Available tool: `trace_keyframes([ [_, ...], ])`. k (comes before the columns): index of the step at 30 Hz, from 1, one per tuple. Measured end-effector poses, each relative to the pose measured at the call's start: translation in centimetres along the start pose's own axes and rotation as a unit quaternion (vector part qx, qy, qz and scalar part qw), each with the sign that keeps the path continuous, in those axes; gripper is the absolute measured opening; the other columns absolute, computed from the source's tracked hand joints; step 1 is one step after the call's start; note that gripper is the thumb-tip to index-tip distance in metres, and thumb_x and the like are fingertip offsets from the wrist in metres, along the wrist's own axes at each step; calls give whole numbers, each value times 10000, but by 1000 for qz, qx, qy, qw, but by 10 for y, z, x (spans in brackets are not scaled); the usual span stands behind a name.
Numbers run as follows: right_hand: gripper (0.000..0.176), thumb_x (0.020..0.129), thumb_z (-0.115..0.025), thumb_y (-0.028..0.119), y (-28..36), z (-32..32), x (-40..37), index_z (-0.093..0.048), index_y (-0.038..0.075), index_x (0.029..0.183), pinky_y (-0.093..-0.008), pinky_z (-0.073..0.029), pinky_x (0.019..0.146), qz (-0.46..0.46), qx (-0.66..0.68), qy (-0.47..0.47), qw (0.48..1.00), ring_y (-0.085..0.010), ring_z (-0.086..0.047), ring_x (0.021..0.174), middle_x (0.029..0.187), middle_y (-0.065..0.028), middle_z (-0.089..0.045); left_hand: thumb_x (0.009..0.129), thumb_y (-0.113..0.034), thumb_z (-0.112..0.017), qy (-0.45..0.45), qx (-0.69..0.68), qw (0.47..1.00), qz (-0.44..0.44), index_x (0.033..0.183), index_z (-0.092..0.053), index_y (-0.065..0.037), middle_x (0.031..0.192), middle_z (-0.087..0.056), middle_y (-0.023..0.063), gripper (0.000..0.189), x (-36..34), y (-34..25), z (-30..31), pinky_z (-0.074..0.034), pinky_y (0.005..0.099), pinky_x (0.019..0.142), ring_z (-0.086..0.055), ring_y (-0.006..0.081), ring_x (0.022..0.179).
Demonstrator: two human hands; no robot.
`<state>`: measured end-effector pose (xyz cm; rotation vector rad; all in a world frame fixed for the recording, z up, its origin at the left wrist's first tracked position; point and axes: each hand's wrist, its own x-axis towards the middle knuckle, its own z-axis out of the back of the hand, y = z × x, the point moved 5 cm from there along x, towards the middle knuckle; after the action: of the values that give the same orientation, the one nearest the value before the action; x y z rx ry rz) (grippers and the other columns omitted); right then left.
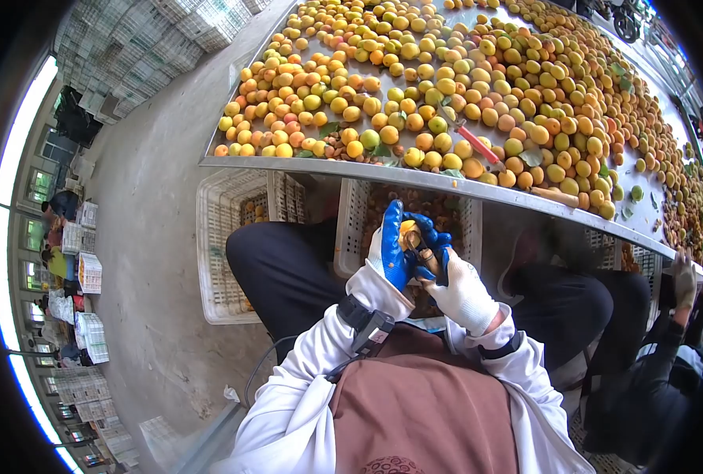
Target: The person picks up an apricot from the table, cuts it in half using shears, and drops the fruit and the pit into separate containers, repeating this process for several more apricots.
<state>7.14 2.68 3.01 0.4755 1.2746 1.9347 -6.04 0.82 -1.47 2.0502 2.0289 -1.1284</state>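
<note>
My left hand (395,251), in a white glove with a blue-coated palm and fingers, is closed around a yellow-orange apricot (407,229). My right hand (459,291), in a white glove with fingertips bared, meets it from the right. Its thumb and fingers press together at the apricot, partly hidden by the blue glove fingers. Whether a small tool sits between them I cannot make out. Both hands hover above a white crate (354,225) holding brownish apricot pieces, just in front of the metal table (343,167). Many apricots (446,85) lie spread over the table.
A red-handled tool (479,145) lies among the fruit, and a wooden handle (555,197) rests at the table's edge. Another white crate (211,261) stands below on the left. A co-worker's gloved hand (684,280) is at the far right. Stacked crates (142,51) fill the back left.
</note>
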Motion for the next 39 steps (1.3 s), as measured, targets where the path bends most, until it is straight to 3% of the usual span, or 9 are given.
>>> trace_keyframes([
  [14,282,931,-643,149,-8,-15,1,-508,-61,1061,-497,-521,710,-12,-55,34,998,-482,-651,857,872,-295,-667,1003,-531,-510,-43,28,998,-44,905,-664,-43,828,-703,171,521,-5,0,-10,-599,471,757,-710,328,804],
  [20,271,949,-637,169,-16,-19,0,-531,-61,1046,-475,-515,720,36,38,50,997,-471,-659,885,916,-307,-666,1013,-507,-507,-25,90,994,-59,909,-664,-38,833,-702,161,504,-6,-5,-5,-603,454,713,-707,321,754],
  [23,251,986,-585,197,-31,-15,5,-553,-45,1045,-410,-511,663,35,83,66,994,-365,-685,777,845,-217,-682,1018,-500,-502,-33,99,993,-53,910,-662,-34,814,-697,145,505,-2,-5,-4,-603,447,711,-702,309,736],
  [26,256,1029,-499,237,-26,-6,-4,-576,-7,1043,-274,-454,588,-186,388,190,882,-102,-559,662,744,15,-568,1022,-509,-489,17,57,997,-50,898,-656,-32,789,-688,133,520,-4,-9,-28,-602,438,706,-694,294,711],
  [29,233,1025,-510,230,-13,-6,-6,-577,7,1030,-281,-465,608,-209,370,164,890,-122,-561,666,766,1,-596,1024,-527,-472,21,117,980,-159,921,-674,-8,766,-700,129,566,-9,-15,-38,-598,401,666,-691,254,650],
  [30,220,1013,-526,203,-16,-9,0,-563,-9,1061,-330,-501,649,-79,239,115,961,-188,-612,681,786,-69,-638,1023,-524,-479,5,92,985,-148,891,-671,-9,739,-689,128,564,-8,-13,-35,-592,386,620,-686,253,628],
  [33,265,986,-561,161,-6,-13,-5,-551,-61,1128,-407,-517,739,33,29,24,999,-277,-639,768,868,-211,-656,1024,-511,-486,-17,88,992,-90,846,-660,-14,693,-665,125,556,-11,-11,-34,-576,374,558,-673,257,586],
  [37,247,1030,-532,221,-6,-15,-8,-602,-9,1085,-319,-496,702,0,38,31,999,-130,-590,793,916,-42,-655,1026,-488,-495,-33,144,985,-91,773,-642,-20,668,-645,115,552,-17,-16,-36,-546,354,503,-661,244,554],
  [39,290,1033,-537,274,-16,-24,-12,-604,-5,1074,-306,-492,661,-85,330,133,931,-141,-613,738,876,-38,-654,1031,-472,-497,-46,181,977,-104,751,-638,-17,673,-644,115,553,-22,-19,-40,-540,339,513,-660,233,559],
])
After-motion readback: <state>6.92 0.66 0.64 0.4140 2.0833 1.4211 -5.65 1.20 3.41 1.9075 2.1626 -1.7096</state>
